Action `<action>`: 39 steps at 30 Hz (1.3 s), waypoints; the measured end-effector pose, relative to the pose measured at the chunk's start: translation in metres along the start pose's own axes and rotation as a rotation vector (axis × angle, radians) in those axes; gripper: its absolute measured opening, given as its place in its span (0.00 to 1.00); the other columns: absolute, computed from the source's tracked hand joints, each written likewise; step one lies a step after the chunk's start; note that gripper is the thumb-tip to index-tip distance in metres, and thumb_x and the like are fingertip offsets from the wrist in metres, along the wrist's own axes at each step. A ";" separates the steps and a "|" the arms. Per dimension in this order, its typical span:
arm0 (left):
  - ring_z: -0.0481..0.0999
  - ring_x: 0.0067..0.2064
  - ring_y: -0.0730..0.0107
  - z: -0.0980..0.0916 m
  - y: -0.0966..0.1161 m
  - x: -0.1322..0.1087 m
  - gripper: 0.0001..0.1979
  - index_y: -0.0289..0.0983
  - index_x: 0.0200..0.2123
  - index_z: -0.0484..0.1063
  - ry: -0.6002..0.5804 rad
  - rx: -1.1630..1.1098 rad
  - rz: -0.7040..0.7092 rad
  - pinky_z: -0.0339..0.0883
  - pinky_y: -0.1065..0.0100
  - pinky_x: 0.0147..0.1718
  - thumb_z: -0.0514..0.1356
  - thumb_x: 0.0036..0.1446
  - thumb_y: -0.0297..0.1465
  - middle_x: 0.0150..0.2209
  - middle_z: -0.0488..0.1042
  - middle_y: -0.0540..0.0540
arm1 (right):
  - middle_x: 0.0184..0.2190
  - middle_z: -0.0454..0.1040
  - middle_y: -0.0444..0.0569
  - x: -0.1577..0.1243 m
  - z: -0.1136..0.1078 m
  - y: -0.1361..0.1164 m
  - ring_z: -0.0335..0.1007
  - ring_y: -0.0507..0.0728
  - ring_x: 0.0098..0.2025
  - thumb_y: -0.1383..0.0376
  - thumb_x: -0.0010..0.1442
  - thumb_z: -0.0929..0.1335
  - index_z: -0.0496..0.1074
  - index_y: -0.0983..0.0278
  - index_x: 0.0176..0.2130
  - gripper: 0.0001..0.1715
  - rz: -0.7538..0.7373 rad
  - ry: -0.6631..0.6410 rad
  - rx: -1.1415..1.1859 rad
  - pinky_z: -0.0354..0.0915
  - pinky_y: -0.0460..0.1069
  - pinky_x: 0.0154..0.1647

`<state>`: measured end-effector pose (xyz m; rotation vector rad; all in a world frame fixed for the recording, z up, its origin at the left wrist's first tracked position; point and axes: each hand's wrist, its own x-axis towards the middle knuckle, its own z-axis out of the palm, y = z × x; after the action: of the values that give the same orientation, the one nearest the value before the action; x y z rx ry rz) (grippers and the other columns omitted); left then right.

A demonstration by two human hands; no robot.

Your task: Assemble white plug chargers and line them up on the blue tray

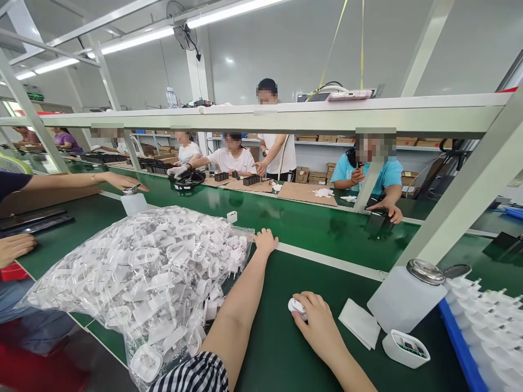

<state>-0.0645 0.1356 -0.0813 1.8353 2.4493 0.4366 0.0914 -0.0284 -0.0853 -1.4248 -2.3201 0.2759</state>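
Note:
My left hand (265, 240) reaches forward to the far right end of a big clear plastic bag (139, 277) full of white plug parts, its fingers curled on the bag's edge. My right hand (316, 321) rests on the green bench near me, closed round a small white plug part (297, 306). A folded white cloth (359, 322) lies just to the right of that hand.
A white dispenser bottle (406, 296) with a metal cap stands at the right, a white housing (405, 348) below it, and a blue tray (484, 332) of white parts beyond. A green conveyor belt (310, 223) runs across. Other people work opposite and at the left.

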 end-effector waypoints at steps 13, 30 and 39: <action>0.44 0.52 0.50 -0.004 0.004 -0.001 0.23 0.36 0.45 0.55 -0.100 -0.044 0.007 0.41 0.48 0.43 0.44 0.47 0.41 0.47 0.60 0.41 | 0.36 0.65 0.47 0.001 0.002 0.001 0.58 0.56 0.40 0.64 0.49 0.56 0.63 0.62 0.37 0.14 0.004 -0.016 -0.021 0.55 0.52 0.40; 0.42 0.53 0.51 -0.001 0.003 0.001 0.20 0.33 0.35 0.66 -0.040 -0.084 -0.018 0.42 0.52 0.46 0.47 0.45 0.41 0.54 0.42 0.40 | 0.37 0.64 0.48 0.001 0.003 0.002 0.57 0.56 0.41 0.64 0.50 0.56 0.63 0.62 0.38 0.15 0.015 -0.040 -0.017 0.55 0.53 0.41; 0.35 0.55 0.56 -0.006 -0.011 0.009 0.20 0.38 0.45 0.56 0.278 -0.502 -0.372 0.47 0.61 0.46 0.49 0.45 0.32 0.55 0.37 0.43 | 0.37 0.64 0.48 0.002 0.003 0.003 0.58 0.57 0.41 0.64 0.50 0.56 0.63 0.61 0.38 0.15 0.005 -0.034 -0.011 0.56 0.53 0.40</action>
<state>-0.0788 0.1399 -0.0769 1.1591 2.4513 1.2039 0.0916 -0.0250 -0.0886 -1.4427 -2.3488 0.2917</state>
